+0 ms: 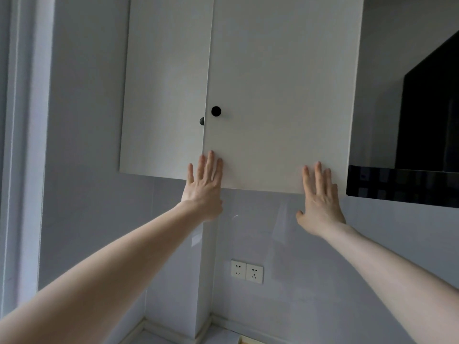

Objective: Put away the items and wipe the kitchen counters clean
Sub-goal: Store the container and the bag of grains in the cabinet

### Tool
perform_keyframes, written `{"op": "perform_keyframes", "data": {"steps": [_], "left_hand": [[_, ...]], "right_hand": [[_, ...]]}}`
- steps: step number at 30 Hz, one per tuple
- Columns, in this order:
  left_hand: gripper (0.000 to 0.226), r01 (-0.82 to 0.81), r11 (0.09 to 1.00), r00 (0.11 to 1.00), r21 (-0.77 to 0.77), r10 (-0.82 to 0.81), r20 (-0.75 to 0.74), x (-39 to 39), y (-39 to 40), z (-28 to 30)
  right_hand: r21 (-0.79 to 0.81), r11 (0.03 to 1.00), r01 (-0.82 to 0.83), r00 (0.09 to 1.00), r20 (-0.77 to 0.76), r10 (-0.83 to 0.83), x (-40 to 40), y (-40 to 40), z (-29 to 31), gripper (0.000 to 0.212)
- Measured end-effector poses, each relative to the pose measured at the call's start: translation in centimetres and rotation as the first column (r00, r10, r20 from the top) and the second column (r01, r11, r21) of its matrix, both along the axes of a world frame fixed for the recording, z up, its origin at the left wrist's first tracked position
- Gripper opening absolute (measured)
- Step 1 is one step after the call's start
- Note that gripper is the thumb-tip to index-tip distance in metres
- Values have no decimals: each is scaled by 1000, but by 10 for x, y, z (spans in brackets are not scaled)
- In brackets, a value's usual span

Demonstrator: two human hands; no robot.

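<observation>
While both the left hand and right hand pressed flat, fingers spread, on the cupboard door, an uneven shove risked slamming it.

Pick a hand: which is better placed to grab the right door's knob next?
Left, probably. The left hand lies flat on the right door at its free edge, directly below the black knob. The right hand presses the far lower corner, by the hinge side.
</observation>
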State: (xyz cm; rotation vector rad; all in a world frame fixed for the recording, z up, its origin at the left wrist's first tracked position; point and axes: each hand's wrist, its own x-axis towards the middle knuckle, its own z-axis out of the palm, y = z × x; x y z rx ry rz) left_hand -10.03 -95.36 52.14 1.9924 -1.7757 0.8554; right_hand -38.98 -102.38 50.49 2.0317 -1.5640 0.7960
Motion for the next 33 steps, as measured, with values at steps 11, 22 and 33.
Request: {"op": "perform_keyframes", "data": {"steps": [11,22,33], "left_hand": [[116,66,989,994,136,-54,-90,-20,-45,-1],[111,110,968,993,226,-96,-74,-24,-61,-9],[106,177,950,981,259,-151,-117,-30,-55,-27]], "right_hand": [[27,998,61,997,-42,-59,3,-21,-7,125],[-5,998,69,996,-58,-69,0,-35,-12,122],[30,999,26,1000,-10,-25,4,-27,-11,121]]}}
